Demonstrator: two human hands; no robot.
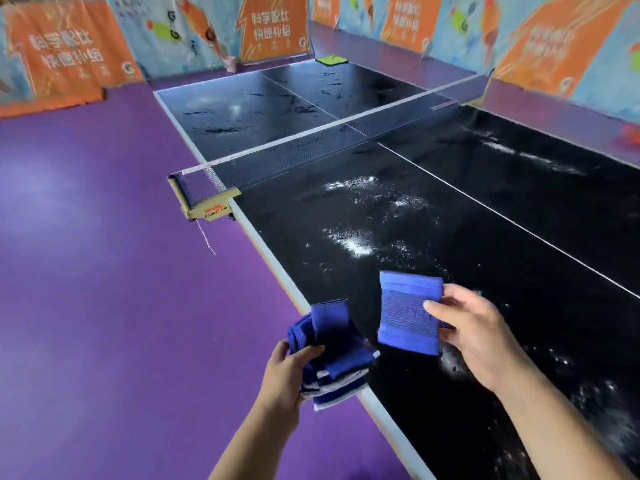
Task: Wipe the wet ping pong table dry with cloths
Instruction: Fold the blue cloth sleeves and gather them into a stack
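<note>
Purple matte flooring (104,271) surrounds a ping pong table (450,237) whose glossy black top is speckled with white-glinting water droplets, thickest near the left edge just past the net (311,147), a fine dark mesh clamped in a tan bracket (207,206). Orange and pale-blue printed banners (69,50) line the walls. At the table's near left edge, the left hand (284,375) grips a bunched blue cloth (332,355) with white stripes, soft and folded. The right hand (474,334) pinches a flat rectangular blue cloth (405,313), ribbed knit, above the wet top. A green cloth (331,59) lies at the far edge.
</note>
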